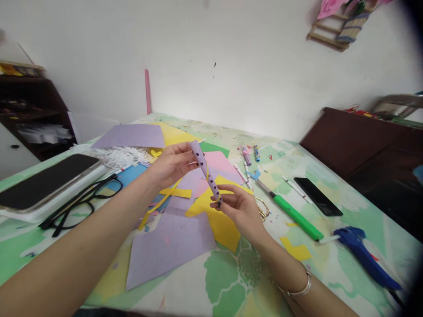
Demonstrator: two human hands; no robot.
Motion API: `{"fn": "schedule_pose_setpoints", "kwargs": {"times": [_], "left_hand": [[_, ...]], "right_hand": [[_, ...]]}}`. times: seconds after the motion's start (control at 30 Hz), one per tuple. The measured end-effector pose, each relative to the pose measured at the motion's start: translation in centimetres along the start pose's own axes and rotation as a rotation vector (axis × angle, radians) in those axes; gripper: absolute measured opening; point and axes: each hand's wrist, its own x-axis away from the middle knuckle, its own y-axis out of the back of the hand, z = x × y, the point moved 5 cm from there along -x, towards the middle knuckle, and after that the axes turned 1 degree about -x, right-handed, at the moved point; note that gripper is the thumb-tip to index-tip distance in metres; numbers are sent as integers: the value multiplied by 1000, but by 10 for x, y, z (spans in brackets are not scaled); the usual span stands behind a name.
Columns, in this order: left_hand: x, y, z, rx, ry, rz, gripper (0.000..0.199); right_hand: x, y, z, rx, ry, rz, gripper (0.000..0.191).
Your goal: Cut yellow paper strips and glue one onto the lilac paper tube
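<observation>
A rolled purple paper tube (202, 164) with dark dots is held up slantwise above the table. A thin yellow paper strip (208, 172) runs along part of it. My left hand (173, 164) grips its upper end between thumb and fingers. Around the lower, narrower end close the fingers of my right hand (239, 206), which wears a bracelet at the wrist. Below lie purple paper sheets (172, 246), yellow paper pieces (220, 218) and a pink sheet (224, 162). A longer yellow strip (160, 204) hangs or lies under my left hand; which, I cannot tell.
To the right are gold-handled scissors (263, 209), a green cutter knife (294, 213), a blue glue gun (365, 255), a phone (317, 196) and several markers. On the left sit eyeglasses (84, 200), a tablet-like device (49, 178) and white paper shreds (122, 156). A wall stands behind.
</observation>
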Motion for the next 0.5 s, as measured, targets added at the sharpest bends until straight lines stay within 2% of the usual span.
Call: {"fn": "schedule_pose_setpoints", "kwargs": {"times": [0.4,0.5], "left_hand": [[0,0,-1,-10,-4,-36,15],[1,-2,-3,-16,-21,0,18]], "right_hand": [[-2,2,0,-15,-6,-22,41],[-2,2,0,-18,-24,-29,41]]}}
